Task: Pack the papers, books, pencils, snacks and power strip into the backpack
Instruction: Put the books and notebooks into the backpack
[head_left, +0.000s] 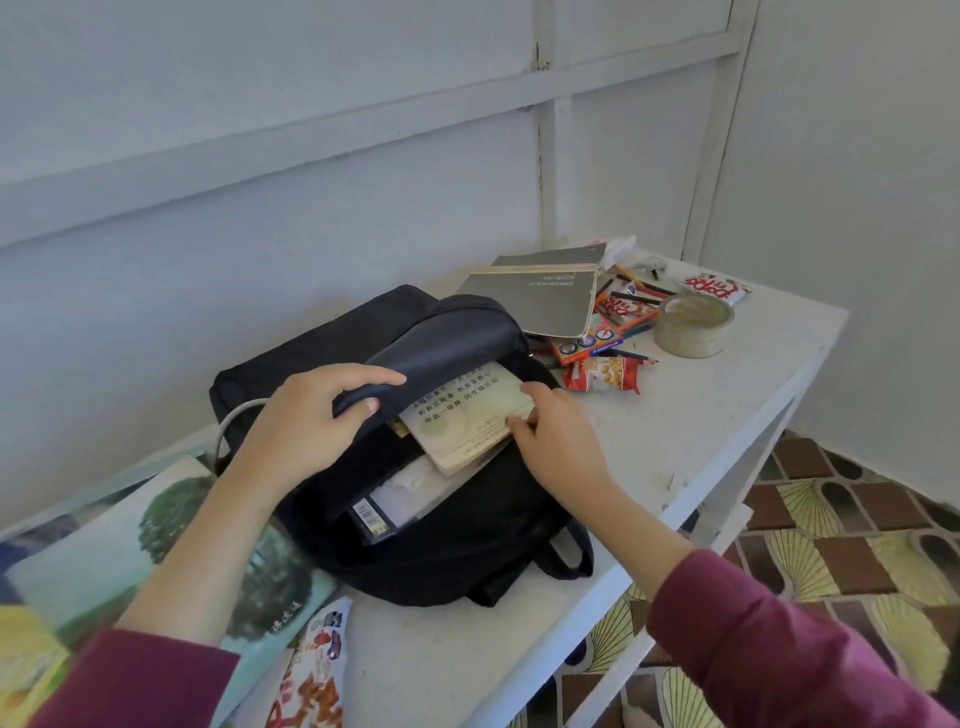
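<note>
Curling round the backpack (467, 551) flap (447, 338), left hand (306, 423) fingers grip it; right hand (561, 447) fingers pinch a half-hidden book (462, 415).

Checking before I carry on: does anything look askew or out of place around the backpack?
The pale book sits crooked, half out of the backpack mouth, with the right hand holding its edge; the left hand grips the flap. The grey notebook lies propped on the pencils.

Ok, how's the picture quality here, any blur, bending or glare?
Head view: the wide lens bows the wall battens and the table edge; light is soft and even, without glare or shadows; backpack, book, left hand and right hand are sharp; the snack bag and sleeve at the bottom look smeared.
</note>
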